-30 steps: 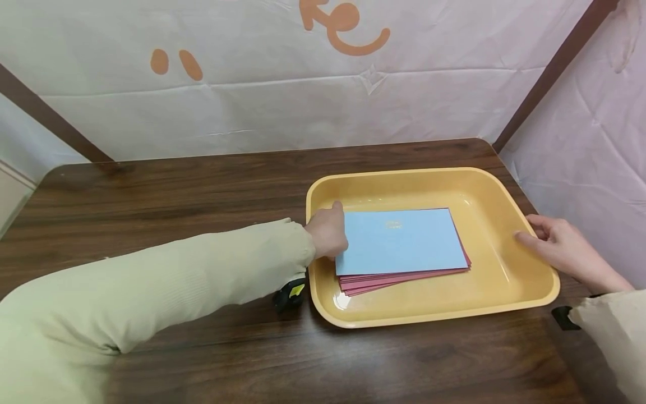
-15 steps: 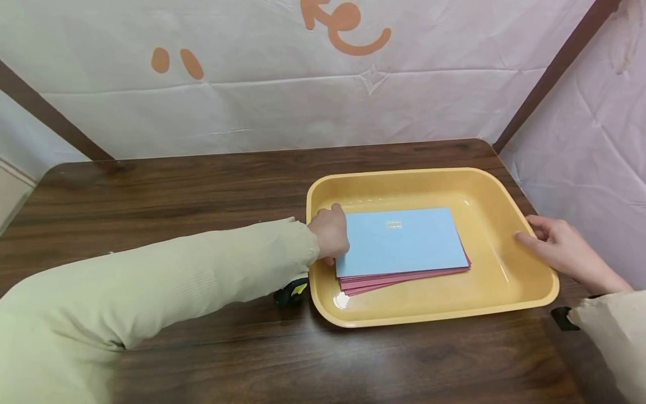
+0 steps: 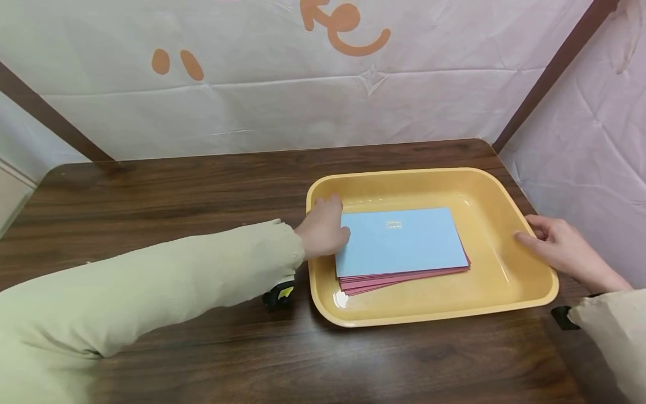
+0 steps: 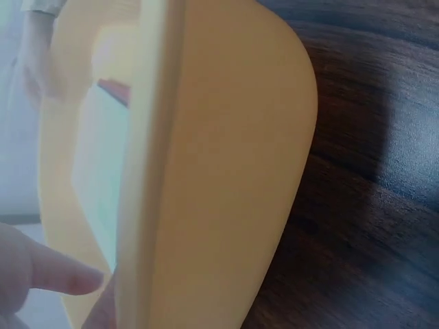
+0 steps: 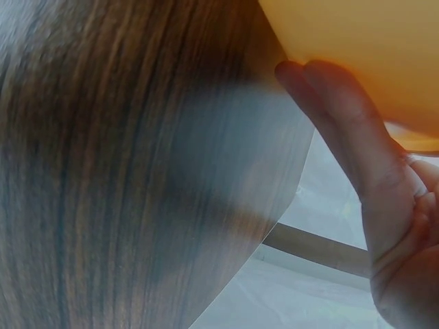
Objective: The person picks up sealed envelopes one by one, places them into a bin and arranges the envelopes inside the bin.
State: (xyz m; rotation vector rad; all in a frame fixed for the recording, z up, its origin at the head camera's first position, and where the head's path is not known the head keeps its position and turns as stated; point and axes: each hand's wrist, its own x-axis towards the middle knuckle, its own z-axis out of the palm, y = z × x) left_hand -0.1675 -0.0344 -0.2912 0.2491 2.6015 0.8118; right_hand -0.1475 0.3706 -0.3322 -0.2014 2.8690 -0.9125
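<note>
A shallow yellow plastic tray (image 3: 497, 275) stands on the table. In it lies a flat light blue envelope-shaped paper (image 3: 404, 247) with small gold print, on top of a stack of pinkish-red papers (image 3: 368, 285) that fan out at the near side. My left hand (image 3: 323, 230) reaches over the tray's left rim, with the thumb stretched toward the blue paper's left end. That thumb (image 4: 65, 274) shows straight in the left wrist view. My right hand (image 3: 565, 247) grips the tray's right wall, thumb inside; in the right wrist view its fingers (image 5: 343, 110) press the outside.
The brown wood-grain table (image 3: 176, 202) extends left of the tray and in front of it. Behind stands a pale fabric wall (image 3: 282, 112) with orange drawings. Another pale sheet (image 3: 590, 151) hangs close on the right.
My left hand has drawn back slightly to the left, and its curled fingers have spread. The right hand, tray and papers look the same.
</note>
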